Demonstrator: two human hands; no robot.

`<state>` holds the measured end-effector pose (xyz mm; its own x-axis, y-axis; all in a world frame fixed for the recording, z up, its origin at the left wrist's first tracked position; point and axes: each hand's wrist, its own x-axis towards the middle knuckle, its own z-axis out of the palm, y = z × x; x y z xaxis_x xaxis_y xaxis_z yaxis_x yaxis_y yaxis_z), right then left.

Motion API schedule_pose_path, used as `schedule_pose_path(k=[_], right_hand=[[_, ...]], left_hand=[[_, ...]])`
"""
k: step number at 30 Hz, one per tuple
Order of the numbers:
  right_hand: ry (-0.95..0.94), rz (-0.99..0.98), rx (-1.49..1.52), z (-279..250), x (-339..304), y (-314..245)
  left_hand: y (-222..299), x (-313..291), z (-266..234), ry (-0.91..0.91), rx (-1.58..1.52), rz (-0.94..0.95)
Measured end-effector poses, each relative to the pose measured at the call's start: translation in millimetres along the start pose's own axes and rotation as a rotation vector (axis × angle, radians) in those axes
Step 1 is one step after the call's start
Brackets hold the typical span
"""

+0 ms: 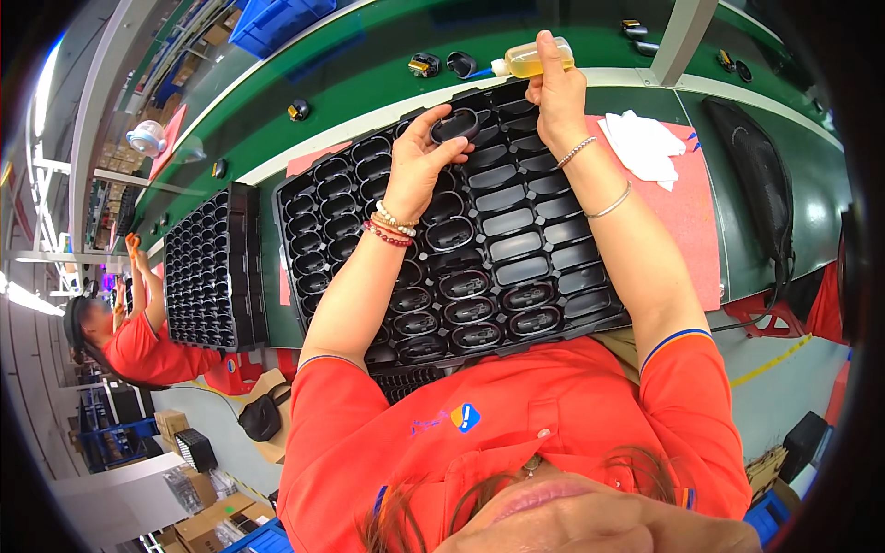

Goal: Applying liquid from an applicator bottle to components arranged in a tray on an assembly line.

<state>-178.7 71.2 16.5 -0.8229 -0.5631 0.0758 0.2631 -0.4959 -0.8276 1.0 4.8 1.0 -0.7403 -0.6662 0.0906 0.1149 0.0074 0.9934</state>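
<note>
My left hand (417, 161) is closed on a black oval plastic shell (458, 125), held between thumb and fingers above the tray. In my right hand (559, 97) is a small clear squeeze bottle (525, 61) of yellowish liquid, lying nearly level. Its thin blue dispensing tip points left, toward a black open cup-like part (460, 64) on the green surface; whether they touch I cannot tell. Beneath both hands lies a large black tray (518, 247) with rows of oval pockets. Oval black shells fill many pockets on the left and near side; several pockets toward the right hold nothing.
Small black-and-gold parts (424, 64) sit along the green conveyor belt (369, 78). White cloths (643, 147) lie on a pink mat (687, 221) at right, beside a black bag (761, 175). Another stack of black trays (217, 267) stands left, near a co-worker in red (147, 346).
</note>
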Motion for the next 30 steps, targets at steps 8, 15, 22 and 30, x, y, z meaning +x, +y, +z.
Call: schedule_pose_path(k=[8,15,22,30], right_hand=[[-0.018,-0.019,-0.01,-1.8,4.2,3.3],[-0.028,-0.023,0.011,-0.6,3.3,0.2],[0.004,-0.018,-0.011,-0.4,2.4,0.6],[0.009,0.021,0.023,-1.5,4.0,2.0]], left_hand=[[1.5,1.1,-0.1,-0.006,0.001,-0.017],[0.0,1.9,-1.0,-0.007,0.001,-0.011],[0.9,1.0,0.7,0.002,0.013,-0.019],[0.6,1.0,0.6,-0.016,0.026,-0.013]])
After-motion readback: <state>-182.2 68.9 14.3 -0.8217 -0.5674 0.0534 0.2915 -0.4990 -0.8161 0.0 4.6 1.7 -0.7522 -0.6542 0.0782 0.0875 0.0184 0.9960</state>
